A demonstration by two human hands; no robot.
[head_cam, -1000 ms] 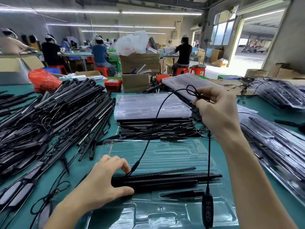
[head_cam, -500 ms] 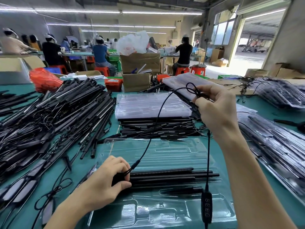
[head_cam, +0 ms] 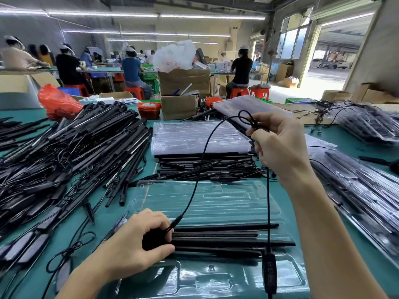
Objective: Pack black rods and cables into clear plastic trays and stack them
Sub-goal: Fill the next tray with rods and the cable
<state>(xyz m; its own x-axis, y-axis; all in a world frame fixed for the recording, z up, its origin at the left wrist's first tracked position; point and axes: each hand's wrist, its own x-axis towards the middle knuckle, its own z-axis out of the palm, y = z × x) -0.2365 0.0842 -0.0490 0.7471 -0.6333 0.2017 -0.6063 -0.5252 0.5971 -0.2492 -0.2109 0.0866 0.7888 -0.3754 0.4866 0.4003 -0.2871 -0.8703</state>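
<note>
Though looped – thin blk cable (head_cam: 199, 167)

Head-cam view, worker's own body: left hand (head_cam: 138, 244) and right hand (head_cam: 278, 145) both bare, no gloves. Forearms bare as far as the bottom edge of the shot, so no sleeve or cuff in view. No watch, ring or wristband on either side. Nails cut short and unpainted where they show, i.e. left thumb. Rest of the body out of shot.
</note>
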